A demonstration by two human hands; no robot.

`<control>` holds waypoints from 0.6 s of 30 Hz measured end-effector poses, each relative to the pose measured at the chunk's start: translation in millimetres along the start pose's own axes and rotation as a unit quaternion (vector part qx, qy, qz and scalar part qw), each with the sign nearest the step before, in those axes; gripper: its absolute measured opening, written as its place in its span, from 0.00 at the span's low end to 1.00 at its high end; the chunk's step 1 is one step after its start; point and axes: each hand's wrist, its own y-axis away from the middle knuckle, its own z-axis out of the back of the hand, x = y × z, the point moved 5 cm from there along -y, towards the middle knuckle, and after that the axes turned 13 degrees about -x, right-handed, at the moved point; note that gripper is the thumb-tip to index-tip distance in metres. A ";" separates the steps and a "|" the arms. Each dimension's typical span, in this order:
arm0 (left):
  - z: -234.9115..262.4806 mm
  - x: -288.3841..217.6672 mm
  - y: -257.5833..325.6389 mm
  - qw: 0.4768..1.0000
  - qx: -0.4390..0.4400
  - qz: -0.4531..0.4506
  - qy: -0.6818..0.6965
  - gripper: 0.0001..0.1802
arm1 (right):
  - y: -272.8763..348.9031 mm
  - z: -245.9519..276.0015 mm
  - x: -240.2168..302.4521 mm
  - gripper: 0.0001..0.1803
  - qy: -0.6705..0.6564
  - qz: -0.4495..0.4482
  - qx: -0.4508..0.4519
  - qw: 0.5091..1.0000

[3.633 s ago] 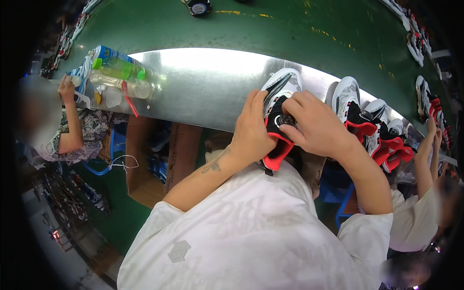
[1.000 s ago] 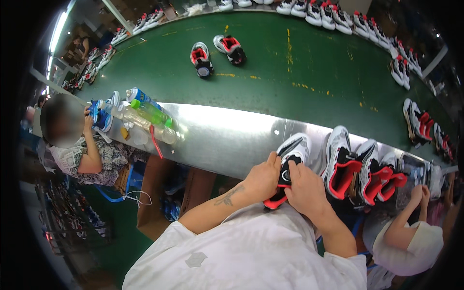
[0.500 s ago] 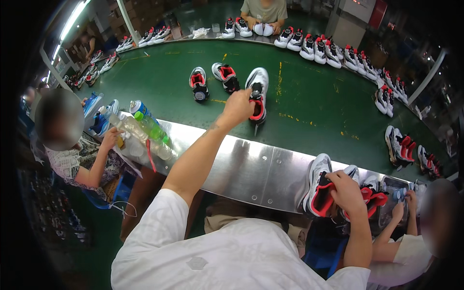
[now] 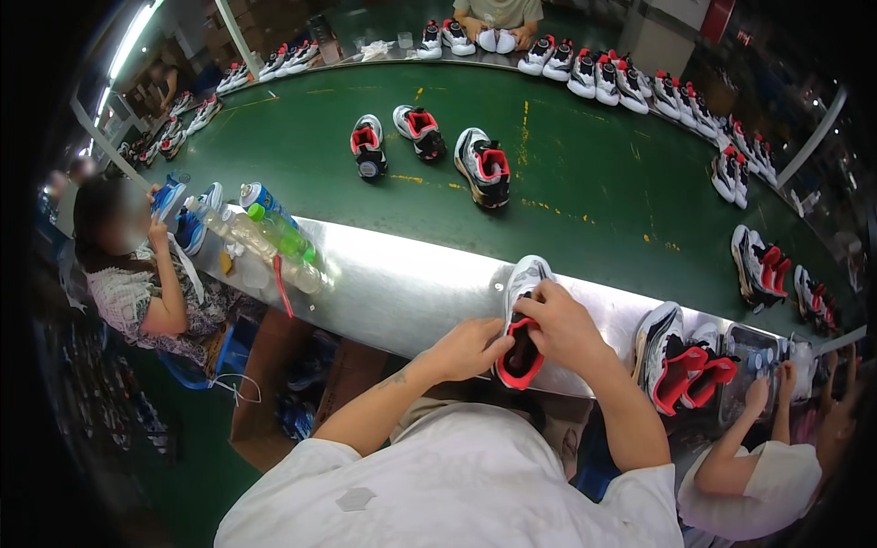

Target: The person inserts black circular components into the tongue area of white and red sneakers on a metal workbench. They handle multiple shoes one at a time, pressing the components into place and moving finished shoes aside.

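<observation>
In front of my body, on the steel ledge, is a white-grey sneaker point(image 4: 527, 272) with a black upper part and red lining, its toe pointing away from me. My left hand point(image 4: 469, 350) grips its left side near the opening, thumb and fingers closed on the edge. From the right, my right hand point(image 4: 559, 324) pinches the tongue and collar area; its fingertips are partly hidden. Beyond, on the green surface, stands another sneaker point(image 4: 481, 167) of the same kind, untouched, with two more sneakers point(image 4: 420, 133) to its left.
Right of my hands, more sneakers point(image 4: 660, 352) stand on the steel ledge point(image 4: 402, 283), beside a co-worker's hands point(image 4: 772, 384). Bottles point(image 4: 283, 236) and a seated person point(image 4: 137, 292) are at left. Sneaker rows point(image 4: 603, 78) line the far edge, where another person's hands handle shoes.
My left hand has let go of the sneaker on the green surface and come back toward me. My right hand has brought a sneaker leftward from the group at right; both hands now hold it.
</observation>
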 end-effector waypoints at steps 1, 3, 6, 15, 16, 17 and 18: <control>-1.2 -0.1 2.9 1.000 -0.005 -0.007 -0.003 0.20 | -2.2 -4.7 0.7 0.16 -0.015 -0.009 0.017 1.000; -2.6 -11.6 12.0 0.999 -0.017 0.003 -0.039 0.14 | -3.3 -12.5 2.5 0.14 -0.036 0.000 0.046 0.998; -9.1 3.3 25.4 0.995 -0.078 0.051 -0.028 0.13 | 0.5 -17.9 6.6 0.13 -0.034 0.034 0.088 0.995; -12.7 -3.3 7.4 0.985 -0.167 -0.035 -0.030 0.15 | 32.2 -13.4 12.3 0.34 0.044 0.041 -0.011 0.998; -0.7 -8.9 3.5 0.974 -0.200 -0.100 -0.033 0.17 | 39.1 -9.5 11.2 0.38 0.015 0.023 -0.042 0.999; 10.2 -15.9 0.8 0.958 -0.231 -0.165 -0.036 0.20 | 48.0 -6.7 8.3 0.42 -0.012 0.002 -0.071 0.997; 18.5 -27.6 -5.9 0.953 -0.235 -0.190 -0.008 0.21 | 62.4 -12.0 -2.5 0.52 -0.045 -0.015 -0.083 0.995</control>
